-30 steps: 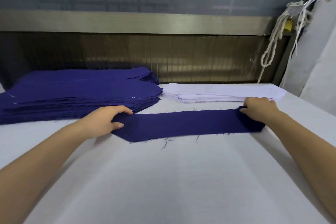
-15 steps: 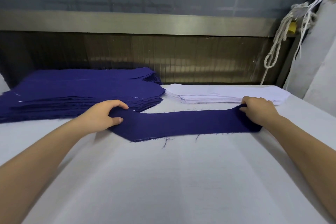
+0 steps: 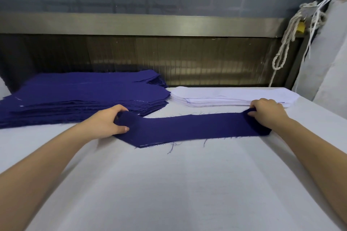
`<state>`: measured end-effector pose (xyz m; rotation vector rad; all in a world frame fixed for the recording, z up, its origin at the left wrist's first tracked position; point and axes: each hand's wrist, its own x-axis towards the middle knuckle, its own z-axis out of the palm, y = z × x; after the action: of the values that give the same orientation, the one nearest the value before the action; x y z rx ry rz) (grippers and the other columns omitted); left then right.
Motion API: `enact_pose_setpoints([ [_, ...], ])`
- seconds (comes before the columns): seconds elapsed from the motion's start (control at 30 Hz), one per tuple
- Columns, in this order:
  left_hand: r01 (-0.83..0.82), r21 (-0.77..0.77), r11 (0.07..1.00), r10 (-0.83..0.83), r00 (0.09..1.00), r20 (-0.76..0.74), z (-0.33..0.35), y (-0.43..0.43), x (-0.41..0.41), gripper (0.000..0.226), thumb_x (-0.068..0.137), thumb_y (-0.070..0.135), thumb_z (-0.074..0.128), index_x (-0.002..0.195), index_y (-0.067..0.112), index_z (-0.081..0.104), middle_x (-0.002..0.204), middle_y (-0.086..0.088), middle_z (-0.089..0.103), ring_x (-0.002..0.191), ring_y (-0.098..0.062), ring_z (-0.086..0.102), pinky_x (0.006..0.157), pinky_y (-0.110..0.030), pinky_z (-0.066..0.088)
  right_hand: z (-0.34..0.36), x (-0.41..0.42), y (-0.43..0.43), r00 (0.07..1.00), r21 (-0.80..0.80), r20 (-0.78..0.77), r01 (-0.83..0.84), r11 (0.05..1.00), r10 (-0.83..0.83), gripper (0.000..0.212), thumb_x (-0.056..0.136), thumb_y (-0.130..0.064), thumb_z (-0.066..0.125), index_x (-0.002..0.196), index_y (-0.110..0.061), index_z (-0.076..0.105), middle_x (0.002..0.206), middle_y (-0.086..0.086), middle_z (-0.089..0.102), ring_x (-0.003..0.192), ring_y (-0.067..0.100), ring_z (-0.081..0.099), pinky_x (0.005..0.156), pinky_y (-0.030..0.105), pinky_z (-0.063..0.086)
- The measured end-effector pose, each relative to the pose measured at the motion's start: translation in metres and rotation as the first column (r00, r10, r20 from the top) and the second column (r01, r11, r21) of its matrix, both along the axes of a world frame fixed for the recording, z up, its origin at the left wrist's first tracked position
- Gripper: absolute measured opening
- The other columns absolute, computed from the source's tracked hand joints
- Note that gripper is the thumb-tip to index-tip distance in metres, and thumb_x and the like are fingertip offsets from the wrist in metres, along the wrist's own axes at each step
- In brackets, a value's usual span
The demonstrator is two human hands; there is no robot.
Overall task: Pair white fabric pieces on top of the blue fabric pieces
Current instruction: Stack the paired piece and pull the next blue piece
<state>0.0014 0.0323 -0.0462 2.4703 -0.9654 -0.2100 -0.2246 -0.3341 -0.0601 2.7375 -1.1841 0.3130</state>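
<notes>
Head view: pinching blue fabric strip (image 3: 187, 129) at both ends, fingers of left hand (image 3: 105, 124) and right hand (image 3: 268, 114) curled round it. Might bunch beneath right fingers if tugged unevenly.

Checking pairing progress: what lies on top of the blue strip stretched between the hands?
No white piece yet. Only the left hand and right hand grip the ends of the blue strip. The white stack sits behind it. The fabric under the fingers is covered.
</notes>
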Motion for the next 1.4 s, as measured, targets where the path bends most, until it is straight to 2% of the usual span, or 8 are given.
enact_pose_setpoints([
  [0.1,-0.065,-0.173,0.983,0.032,0.982,-0.185,0.002,-0.003,0.0,0.033,0.079,0.007,0.073,0.106,0.02,0.058,0.101,0.004,0.062,0.095,-0.013,0.053,0.081,-0.027,0.044,-0.001,0.001,0.0,1.0,0.014,0.019,0.006,1.0,-0.007,0.018,0.097,-0.027,0.047,0.105,-0.013,0.055,0.109,0.01,0.061,0.101,0.029,0.053,0.087,0.037,0.038],
  [0.2,-0.194,-0.392,0.9,-0.047,0.848,-0.527,0.004,-0.002,-0.003,0.03,0.079,-0.012,0.064,0.103,0.006,0.066,0.097,-0.005,0.071,0.085,-0.017,0.067,0.067,-0.022,0.054,-0.002,0.001,0.0,0.997,0.045,0.077,0.0,0.999,-0.004,0.018,0.098,-0.025,0.044,0.105,-0.011,0.052,0.107,0.012,0.062,0.099,0.031,0.054,0.082,0.037,0.038],
  [0.33,-0.359,-0.509,0.783,-0.153,0.681,-0.716,0.008,0.001,0.001,0.05,0.079,-0.021,0.054,0.117,0.01,0.059,0.098,-0.013,0.069,0.085,-0.025,0.069,0.06,-0.029,0.059,-0.002,0.001,0.0,0.991,0.067,0.132,-0.013,0.998,0.004,0.017,0.098,-0.025,0.045,0.106,-0.011,0.052,0.107,0.014,0.062,0.096,0.032,0.055,0.076,0.036,0.039],
  [0.53,-0.316,-0.503,0.805,-0.269,0.561,-0.783,0.012,0.004,0.003,0.068,0.062,-0.013,0.062,0.121,0.019,0.053,0.1,-0.012,0.072,0.084,-0.024,0.072,0.062,-0.031,0.058,-0.002,0.0,0.001,0.988,0.077,0.156,-0.028,0.997,0.015,0.016,0.096,-0.022,0.046,0.106,-0.012,0.054,0.107,0.013,0.063,0.096,0.032,0.055,0.076,0.036,0.043],
  [0.73,-0.241,-0.504,0.83,-0.285,0.594,-0.752,0.011,0.002,-0.003,0.057,0.064,-0.015,0.059,0.116,0.007,0.061,0.111,-0.012,0.069,0.095,-0.023,0.069,0.072,-0.029,0.059,-0.001,-0.001,0.003,0.988,0.095,0.154,-0.029,0.995,0.014,0.018,0.091,-0.012,0.049,0.106,-0.015,0.057,0.108,0.009,0.062,0.097,0.028,0.055,0.076,0.036,0.047],
  [1.0,-0.559,-0.514,0.651,-0.276,0.456,-0.846,0.009,-0.001,0.001,0.021,0.082,-0.002,0.057,0.095,0.012,0.065,0.085,-0.003,0.074,0.073,-0.016,0.072,0.066,-0.038,0.056,-0.002,0.001,0.005,0.96,0.127,0.28,-0.05,0.991,0.012,0.017,0.092,-0.01,0.05,0.107,-0.01,0.058,0.108,0.013,0.062,0.098,0.033,0.054,0.072,0.034,0.041],
  [1.2,-0.71,-0.558,0.431,-0.33,0.451,-0.829,0.013,0.002,0.009,0.013,0.088,0.002,0.057,0.096,0.009,0.065,0.086,-0.005,0.074,0.084,-0.016,0.068,0.062,-0.029,0.055,-0.003,0.008,0.012,0.871,0.228,0.484,-0.216,0.949,0.082,0.012,0.092,-0.009,0.053,0.104,-0.008,0.059,0.102,0.013,0.063,0.093,0.031,0.052,0.077,0.035,0.04],
  [1.4,-0.825,-0.506,0.251,-0.305,0.429,-0.85,0.025,0.017,0.04,0.026,0.09,0.005,0.059,0.116,0.004,0.06,0.111,-0.01,0.066,0.095,-0.02,0.067,0.066,-0.025,0.058,0.002,0.037,0.034,0.75,0.258,0.643,-0.403,0.878,0.155,0.005,0.089,-0.009,0.06,0.094,-0.011,0.062,0.092,0.002,0.062,0.087,0.02,0.053,0.075,0.027,0.034],
])
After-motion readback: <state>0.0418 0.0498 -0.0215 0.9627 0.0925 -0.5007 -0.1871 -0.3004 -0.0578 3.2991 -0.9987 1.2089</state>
